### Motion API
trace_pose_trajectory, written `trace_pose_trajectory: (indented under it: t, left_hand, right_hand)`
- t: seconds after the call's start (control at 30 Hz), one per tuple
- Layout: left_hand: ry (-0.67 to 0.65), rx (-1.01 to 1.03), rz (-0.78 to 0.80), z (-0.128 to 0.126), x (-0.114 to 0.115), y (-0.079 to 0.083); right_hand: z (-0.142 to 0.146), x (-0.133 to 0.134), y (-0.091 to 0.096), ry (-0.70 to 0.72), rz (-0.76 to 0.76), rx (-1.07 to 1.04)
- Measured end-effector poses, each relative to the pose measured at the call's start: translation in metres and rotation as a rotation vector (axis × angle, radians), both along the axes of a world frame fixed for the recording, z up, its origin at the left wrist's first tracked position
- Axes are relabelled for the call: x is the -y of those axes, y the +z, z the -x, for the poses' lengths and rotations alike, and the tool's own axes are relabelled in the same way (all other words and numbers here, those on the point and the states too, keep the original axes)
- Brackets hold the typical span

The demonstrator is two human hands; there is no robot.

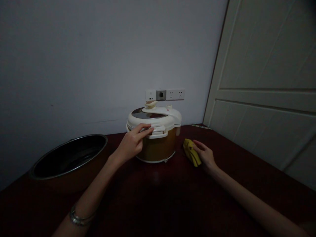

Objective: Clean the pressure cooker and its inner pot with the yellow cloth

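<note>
A white and gold electric pressure cooker (158,148) stands upright on the dark red table, its lid in place with a knob on top. My left hand (132,141) reaches to the front of the lid, with extended fingers touching the left end of the white front handle (159,132). Its remaining fingers are partly hidden. To the right of the cooker, my right hand (204,156) grips a folded yellow cloth (191,152), apart from the cooker's body.
A large dark-lined pot (74,172) with a metal rim sits at the left on the table (153,197). Behind the cooker, wall sockets (175,94) and a grey switch plate (161,95) are set in the wall. A pale panelled door (261,75) borders the right side.
</note>
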State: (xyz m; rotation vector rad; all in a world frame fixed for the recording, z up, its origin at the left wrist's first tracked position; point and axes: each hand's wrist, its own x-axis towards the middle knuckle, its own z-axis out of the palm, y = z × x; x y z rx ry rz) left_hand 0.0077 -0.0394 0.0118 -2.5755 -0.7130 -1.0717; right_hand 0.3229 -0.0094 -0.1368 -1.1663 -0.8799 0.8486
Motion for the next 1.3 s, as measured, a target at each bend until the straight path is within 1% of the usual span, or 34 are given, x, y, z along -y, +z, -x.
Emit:
trace_pose_trajectory:
  t: [0.03,0.07,0.1,0.23,0.3,0.37,0.53,0.63,0.77,0.97,1.03,1.07,1.13,1.2,1.3]
  left_hand:
    - [0.001,0.001,-0.001,0.0,0.0,0.0]
    - [0.002,0.003,-0.003,-0.001,0.0,0.0]
    - [0.003,0.007,-0.006,-0.001,0.0,0.0]
    - [0.009,0.019,-0.015,-0.002,0.001,-0.001]
    - [0.016,0.021,-0.02,-0.003,0.002,-0.002]
    - [0.025,0.021,-0.026,-0.004,0.003,-0.003]
    - [0.089,-0.01,-0.071,-0.009,0.007,-0.004]
    - [0.134,-0.051,-0.103,-0.012,0.01,-0.004]
    - [0.169,-0.065,-0.119,-0.013,0.011,-0.004]
    - [0.184,-0.062,-0.109,-0.012,0.009,-0.006]
    - [0.172,-0.053,-0.096,-0.011,0.009,-0.006]
    - [0.161,-0.044,-0.092,-0.011,0.009,-0.006]
    - [0.143,-0.025,-0.089,-0.011,0.008,-0.006]
    - [0.133,-0.012,-0.094,-0.011,0.007,-0.007]
    - [0.125,0.005,-0.102,-0.011,0.006,-0.008]
  right_hand:
    - [0.0,-0.004,0.002,0.013,0.063,-0.14]
    - [0.001,-0.009,0.004,0.044,0.097,-0.229]
    - [0.005,-0.014,0.005,0.083,0.114,-0.271]
    - [0.039,-0.033,0.002,0.201,0.156,-0.292]
    - [0.06,-0.039,0.0,0.211,0.168,-0.317]
    - [0.077,-0.038,-0.003,0.187,0.165,-0.349]
    - [0.105,-0.016,-0.011,0.072,0.135,-0.441]
    - [0.115,-0.001,-0.014,0.045,0.118,-0.498]
    - [0.128,0.018,-0.015,0.087,0.127,-0.548]
    - [0.154,0.045,-0.019,0.234,0.189,-0.55]
    - [0.15,0.051,-0.017,0.279,0.219,-0.532]
    - [0.144,0.053,-0.016,0.303,0.237,-0.52]
    - [0.121,0.055,-0.012,0.328,0.272,-0.489]
    - [0.091,0.052,-0.008,0.282,0.285,-0.457]
    - [0.053,0.04,-0.005,0.116,0.24,-0.419]
